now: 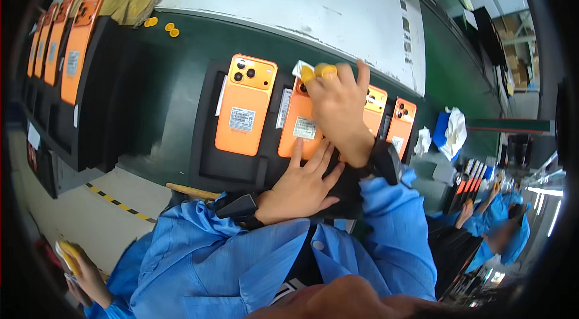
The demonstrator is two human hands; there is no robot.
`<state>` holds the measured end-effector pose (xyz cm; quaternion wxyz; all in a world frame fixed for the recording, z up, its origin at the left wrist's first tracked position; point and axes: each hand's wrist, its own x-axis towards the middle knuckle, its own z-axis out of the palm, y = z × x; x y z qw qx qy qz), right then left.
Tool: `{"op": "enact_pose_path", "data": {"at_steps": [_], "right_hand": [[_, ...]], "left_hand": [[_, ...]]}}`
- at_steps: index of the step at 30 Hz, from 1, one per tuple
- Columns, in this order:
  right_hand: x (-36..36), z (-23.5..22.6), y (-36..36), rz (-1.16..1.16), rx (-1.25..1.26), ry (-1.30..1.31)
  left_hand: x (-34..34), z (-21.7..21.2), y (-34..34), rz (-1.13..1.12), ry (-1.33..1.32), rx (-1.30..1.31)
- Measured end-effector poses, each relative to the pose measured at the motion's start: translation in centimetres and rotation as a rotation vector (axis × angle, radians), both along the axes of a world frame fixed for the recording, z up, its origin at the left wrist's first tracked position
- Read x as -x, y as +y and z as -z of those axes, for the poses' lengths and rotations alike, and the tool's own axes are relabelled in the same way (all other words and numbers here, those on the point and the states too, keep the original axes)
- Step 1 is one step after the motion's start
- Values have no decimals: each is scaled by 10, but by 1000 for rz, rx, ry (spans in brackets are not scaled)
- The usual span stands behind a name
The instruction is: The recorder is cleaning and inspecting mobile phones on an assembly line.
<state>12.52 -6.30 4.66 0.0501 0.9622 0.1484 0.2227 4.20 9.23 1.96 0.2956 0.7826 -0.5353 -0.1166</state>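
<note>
Several orange phones lie back up in a black tray before me. My left hand rests with its fingers spread, fingertips touching the lower end of the second phone from the left. At that phone's camera end, my right hand pinches a white wipe between fingers that wear yellow finger cots. The hand hides most of the camera block. To the left lies the first phone, a silver label on its back. Two more phones, one partly covered by my right wrist, sit to the right.
At the left, several orange phones stand in a stacked black tray. Yellow finger cots lie on the green table. A white board spans the back. Crumpled white wipes lie right. Co-workers' hands show at both sides.
</note>
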Motion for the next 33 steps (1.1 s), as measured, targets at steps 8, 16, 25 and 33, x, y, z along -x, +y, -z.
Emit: {"op": "enact_pose_path", "data": {"at_steps": [8,16,25,33], "right_hand": [[5,-1,-7,124,-17,-10],[23,-2,2,137,36,38],[-12,-18,25,-56,-132,-161],[-22,12,78,-232,-51,7]], "left_hand": [[-10,3,-8,-59,-59,-24],[-5,4,-2,-66,-34,-5],[-10,3,5,-136,-82,164],[-25,1,70,-473,-111,24]]}}
